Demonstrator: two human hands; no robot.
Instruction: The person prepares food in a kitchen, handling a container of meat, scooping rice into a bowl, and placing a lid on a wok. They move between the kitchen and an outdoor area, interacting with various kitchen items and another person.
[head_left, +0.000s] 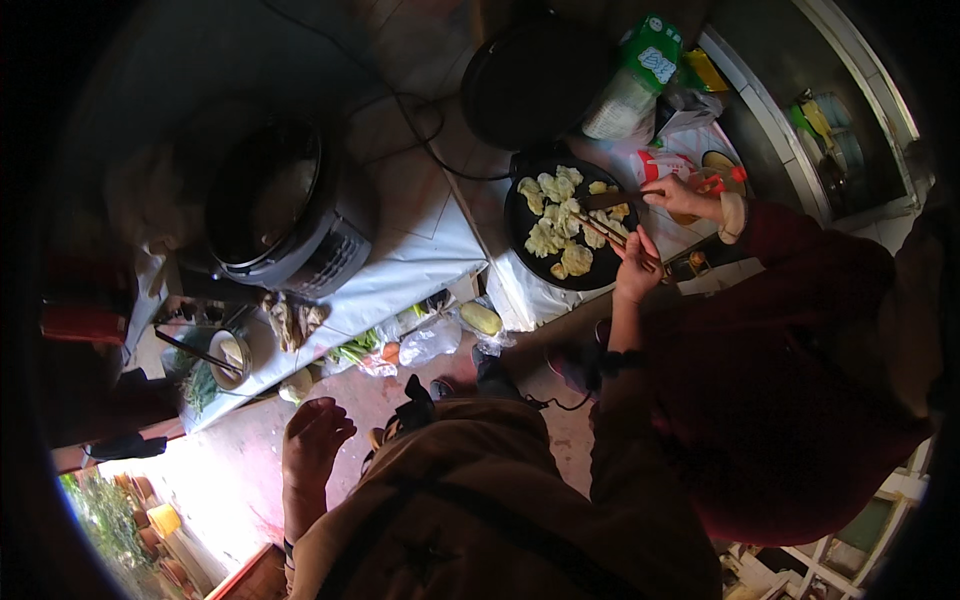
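Observation:
My right hand is closed on a pair of wooden chopsticks, whose tips touch pale, battered-looking pieces of food in a round black electric griddle. My left hand hangs over the floor at the lower left, fingers loosely curled, holding nothing. Just beyond my right hand, another person's hand holds a dark spatula over the same griddle. The griddle's dark round lid stands raised behind it. Some of the food looks browned.
An electric cooker stands on the covered counter at left, near a bowl with chopsticks. Bagged vegetables lie below the counter. A green bag and an oil bottle stand beyond the griddle. The co-worker stands close at right.

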